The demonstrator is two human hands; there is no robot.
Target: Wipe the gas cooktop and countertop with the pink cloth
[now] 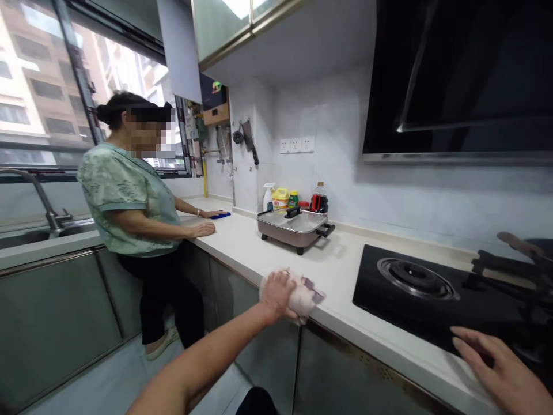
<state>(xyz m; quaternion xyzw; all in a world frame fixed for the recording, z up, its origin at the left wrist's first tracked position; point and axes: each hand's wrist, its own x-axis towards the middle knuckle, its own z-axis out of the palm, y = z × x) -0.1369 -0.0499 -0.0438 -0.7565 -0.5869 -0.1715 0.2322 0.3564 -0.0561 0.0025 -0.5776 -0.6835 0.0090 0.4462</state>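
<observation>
My left hand (277, 295) lies over a pale pinkish cloth (305, 300) at the front edge of the white countertop (254, 259). Its fingers rest on top of the cloth, pressing it down, and part of the cloth with a purple patch sticks out to the right. My right hand (501, 363) is near the front edge of the black gas stove (401, 308). Its thumb and fingers are slightly bent and apart, and no object shows in them. Part of that hand runs out of the picture.
An electric pan with a glass lid (294, 225) stands behind my left hand. Bottles (319, 199) line the wall, where a cleaver (249, 141) hangs. Another person (133, 184) leans at the counter corner, one hand on a blue cloth (222, 216). A range hood (458, 86) overhangs the stove.
</observation>
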